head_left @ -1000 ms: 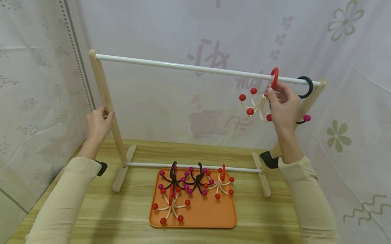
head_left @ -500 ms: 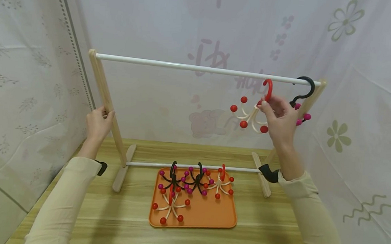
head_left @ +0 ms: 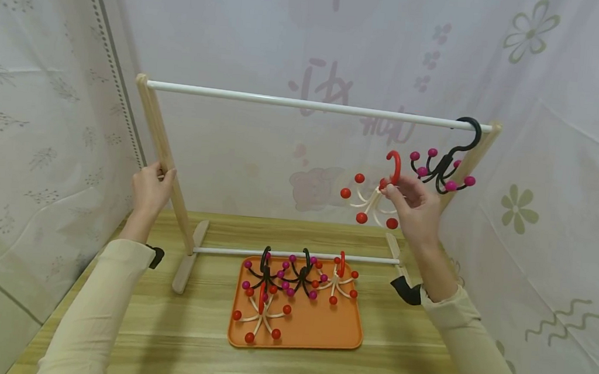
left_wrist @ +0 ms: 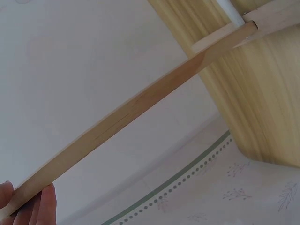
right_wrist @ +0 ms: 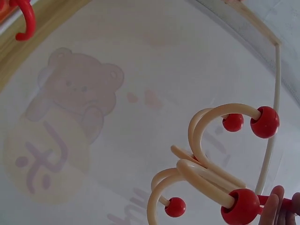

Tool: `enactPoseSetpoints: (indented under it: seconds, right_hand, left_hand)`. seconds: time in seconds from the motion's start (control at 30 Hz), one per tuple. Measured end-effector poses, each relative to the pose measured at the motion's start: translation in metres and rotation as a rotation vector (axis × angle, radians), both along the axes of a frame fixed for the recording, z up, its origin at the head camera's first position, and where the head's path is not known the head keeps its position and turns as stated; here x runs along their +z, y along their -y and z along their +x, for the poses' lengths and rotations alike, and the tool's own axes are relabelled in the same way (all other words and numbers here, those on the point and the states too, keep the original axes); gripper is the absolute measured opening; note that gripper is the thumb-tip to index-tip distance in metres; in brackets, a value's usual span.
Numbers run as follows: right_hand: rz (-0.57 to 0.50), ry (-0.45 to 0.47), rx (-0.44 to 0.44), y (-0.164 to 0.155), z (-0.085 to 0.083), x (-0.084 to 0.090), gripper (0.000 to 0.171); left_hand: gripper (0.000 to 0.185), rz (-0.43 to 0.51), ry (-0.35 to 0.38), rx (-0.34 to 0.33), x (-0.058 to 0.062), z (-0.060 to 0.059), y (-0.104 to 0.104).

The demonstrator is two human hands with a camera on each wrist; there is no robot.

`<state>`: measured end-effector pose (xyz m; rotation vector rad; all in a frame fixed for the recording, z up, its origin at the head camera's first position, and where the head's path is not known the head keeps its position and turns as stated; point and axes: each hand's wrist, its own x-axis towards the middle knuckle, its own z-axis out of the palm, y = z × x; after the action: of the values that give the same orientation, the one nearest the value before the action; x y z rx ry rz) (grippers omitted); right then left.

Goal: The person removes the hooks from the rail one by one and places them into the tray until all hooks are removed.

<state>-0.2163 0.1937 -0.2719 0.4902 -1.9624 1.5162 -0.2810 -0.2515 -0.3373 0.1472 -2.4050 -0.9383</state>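
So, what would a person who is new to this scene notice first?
First, the right hand, raised below the white rail, pinching a cream hanger with red balls by its red hook. Next, a black hanger with pink balls hangs at the rail's right end. Below, an orange tray holds more such hangers, while the left hand grips the wooden post.

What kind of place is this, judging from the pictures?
Probably a small staged corner indoors, not a lived-in room: printed white sheets hang all around as walls, and a wooden table carries only a small hanging rack and an orange tray of hooks.
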Motion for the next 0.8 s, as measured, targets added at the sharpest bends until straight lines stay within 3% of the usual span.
enactPoseSetpoints:
  seconds: [0.33,0.5,0.63,0.8]
  right_hand:
    - [0.012,0.114,0.064,-0.013,-0.006,-0.038,0.027]
    - [0.024,0.127,0.127,-0.012,-0.004,-0.052,0.024]
    - [0.021,0.134,0.206,-0.009,0.000,-0.059,0.020]
    - [0.044,0.166,0.228,0.001,0.014,-0.058,0.017]
  left_hand:
    - [0.026,-0.001,0.014,0.004,0.001,0.001,0.000]
    - [0.025,0.002,0.002,0.002,0.001,0.000,0.000]
    - [0.025,0.012,-0.002,0.002,0.000,0.000,0.000]
    - [0.025,0.010,-0.013,0.007,0.000,-0.001,0.000]
